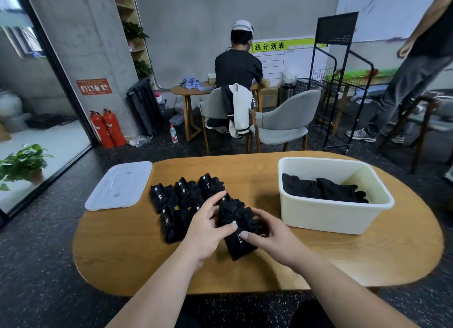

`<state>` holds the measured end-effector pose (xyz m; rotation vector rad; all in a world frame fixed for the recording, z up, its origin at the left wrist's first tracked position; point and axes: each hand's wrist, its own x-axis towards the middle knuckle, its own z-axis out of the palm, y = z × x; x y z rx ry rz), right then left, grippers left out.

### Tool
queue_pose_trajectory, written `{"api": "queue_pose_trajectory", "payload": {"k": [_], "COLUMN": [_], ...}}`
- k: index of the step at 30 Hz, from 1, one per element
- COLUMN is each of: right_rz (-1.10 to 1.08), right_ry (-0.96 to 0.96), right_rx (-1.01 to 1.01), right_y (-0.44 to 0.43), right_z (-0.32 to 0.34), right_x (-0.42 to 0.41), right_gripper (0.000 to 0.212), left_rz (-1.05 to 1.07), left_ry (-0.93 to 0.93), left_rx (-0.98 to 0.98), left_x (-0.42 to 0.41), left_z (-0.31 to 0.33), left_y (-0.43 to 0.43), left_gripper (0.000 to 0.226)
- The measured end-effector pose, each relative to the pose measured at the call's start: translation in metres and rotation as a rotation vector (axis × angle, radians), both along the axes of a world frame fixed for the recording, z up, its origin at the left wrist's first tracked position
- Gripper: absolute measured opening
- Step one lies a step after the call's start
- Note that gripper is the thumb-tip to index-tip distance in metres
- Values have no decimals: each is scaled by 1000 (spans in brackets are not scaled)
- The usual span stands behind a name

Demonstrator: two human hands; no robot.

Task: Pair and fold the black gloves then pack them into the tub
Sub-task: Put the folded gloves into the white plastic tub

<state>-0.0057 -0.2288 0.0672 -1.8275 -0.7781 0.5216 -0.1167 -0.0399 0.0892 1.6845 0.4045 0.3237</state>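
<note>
Thumbs pressed on top, left hand [208, 227] and right hand [272, 239] both grip one glove pair [239, 233], likely to keep its fold tight, over the worktop [147, 254]; folded bundles [186, 195] sit beside it, more gloves [323, 189] lie in the tub [326, 217].

On the table [343, 261], the lid [120, 185] lies at the left and the tub [328, 214] stands at the right. Folded gloves [186, 192] sit between them. More gloves [323, 187] lie in the tub. The left hand [208, 227] and right hand [272, 237] hold one glove bundle [237, 229] just in front of the folded ones.
</note>
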Motion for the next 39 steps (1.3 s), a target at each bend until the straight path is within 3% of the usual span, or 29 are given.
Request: {"api": "queue_pose_trajectory", "payload": {"k": [4, 7, 11, 15, 20, 23, 27, 32, 39], "right_rz": [-8, -54, -84, -113, -194, -297, -327, -337, -302], "right_ry": [-81, -161, -333, -342, -455, -470, -517, -747, -844], "right_rx": [5, 13, -41, -103, -195, -283, -392, -526, -651], "right_y": [-7, -17, -34, -54, -75, -86, -90, -76, -48], "right_z": [35, 57, 88, 119, 139, 140, 126, 108, 79], "right_x": [8, 20, 40, 69, 114, 142, 174, 196, 214], "right_gripper": [45, 34, 27, 23, 33, 42, 42, 51, 40], "left_rz": [-21, -57, -74, -107, -189, -214, -300, -460, -613], "left_ry": [-60, -108, -163, -194, -136, -66, 21, 152, 215], "left_rx": [-19, -21, -18, -26, 36, 247, 811, 1206, 1286], "left_x": [12, 27, 52, 82, 125, 146, 162, 179, 199], "left_z": [20, 38, 58, 72, 78, 73, 61, 52, 33], "left_y": [-5, -15, -29, -44, -61, -69, -72, -79, -81], "left_gripper": [74, 70, 71, 73, 86, 85, 64, 60, 79]}}
